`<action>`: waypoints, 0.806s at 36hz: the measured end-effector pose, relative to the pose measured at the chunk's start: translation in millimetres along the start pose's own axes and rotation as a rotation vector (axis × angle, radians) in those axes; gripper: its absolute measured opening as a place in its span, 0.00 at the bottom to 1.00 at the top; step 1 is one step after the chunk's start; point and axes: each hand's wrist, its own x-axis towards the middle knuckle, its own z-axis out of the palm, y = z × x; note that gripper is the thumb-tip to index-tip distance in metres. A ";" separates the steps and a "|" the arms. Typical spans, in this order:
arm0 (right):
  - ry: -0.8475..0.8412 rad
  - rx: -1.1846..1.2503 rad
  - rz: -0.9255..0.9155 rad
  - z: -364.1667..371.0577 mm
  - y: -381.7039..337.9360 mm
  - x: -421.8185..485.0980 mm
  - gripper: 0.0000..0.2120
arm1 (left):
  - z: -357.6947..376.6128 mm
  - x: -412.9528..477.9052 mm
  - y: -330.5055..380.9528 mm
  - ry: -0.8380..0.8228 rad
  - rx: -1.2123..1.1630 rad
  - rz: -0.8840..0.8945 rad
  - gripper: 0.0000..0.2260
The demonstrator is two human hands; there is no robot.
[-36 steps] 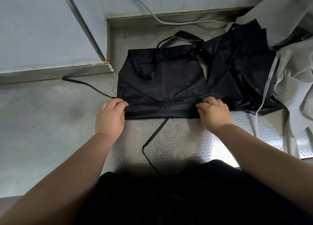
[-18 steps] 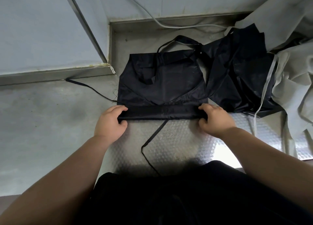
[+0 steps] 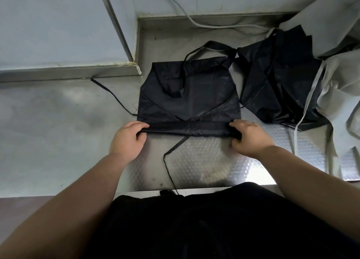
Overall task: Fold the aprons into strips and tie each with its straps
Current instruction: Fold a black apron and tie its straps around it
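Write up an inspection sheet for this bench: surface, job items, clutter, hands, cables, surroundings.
Surface: metal worktop, dull on the left, embossed and shiny in front of the person.
Job's things: black apron lies flat, its near edge folded into a narrow band; left strap trails off to the left, near strap runs toward the person.
Clutter: heap of black aprons on the right, grey fabric beside it.
Hands: left hand and right hand each grip one end of the band.
Cables: grey cable lies along the far ledge.
Surroundings: pale wall panels behind the worktop.
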 end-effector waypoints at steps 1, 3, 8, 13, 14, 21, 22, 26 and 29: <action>-0.009 -0.004 -0.002 -0.1 -0.3 0.0 0.30 | 0.3 -2.9 -0.7 -0.004 -0.004 -0.011 0.13; -0.030 -0.018 0.003 -1.2 -2.8 -0.9 0.30 | 0.8 -8.9 -1.3 0.001 -0.031 -0.046 0.12; 0.006 -0.010 0.021 1.2 -2.6 -6.4 0.28 | 2.5 -15.7 0.0 0.016 -0.131 -0.147 0.10; 0.111 0.108 0.053 4.3 0.3 -10.1 0.23 | 1.1 -16.4 -3.0 0.011 -0.283 -0.256 0.06; 0.110 0.120 0.058 3.6 0.3 -9.9 0.22 | 0.5 -16.4 -3.4 0.012 -0.297 -0.259 0.06; 0.013 0.125 0.067 -2.9 -13.9 -12.5 0.35 | -4.0 -22.0 -4.0 0.020 -0.187 -0.269 0.08; -0.012 0.106 0.074 -4.3 -17.0 -12.0 0.39 | -5.5 -23.0 -4.6 0.025 -0.169 -0.269 0.08; -0.132 0.018 0.114 -9.5 -25.6 -2.6 0.48 | -10.9 -25.0 -7.5 0.026 -0.143 -0.270 0.08; -0.210 0.000 0.134 -14.0 -31.9 7.4 0.46 | -14.2 -23.5 -8.2 0.026 -0.159 -0.286 0.08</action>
